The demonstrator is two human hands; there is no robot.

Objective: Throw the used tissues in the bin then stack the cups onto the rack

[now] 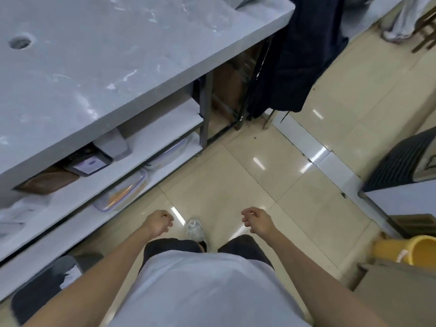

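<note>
Head view: left hand (158, 224), right hand (257, 220); fingers loosely curled, holding nothing. Tissues, cups, rack: none in view. Grey surface (94, 67) alongside. Stage: cannot tell.

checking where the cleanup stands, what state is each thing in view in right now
left hand: fingers loosely curled, holding nothing
right hand: fingers loosely curled, holding nothing
yellow bucket: upright, open top
shelf device: screen lit
clear container: lying flat on the lower shelf
</note>
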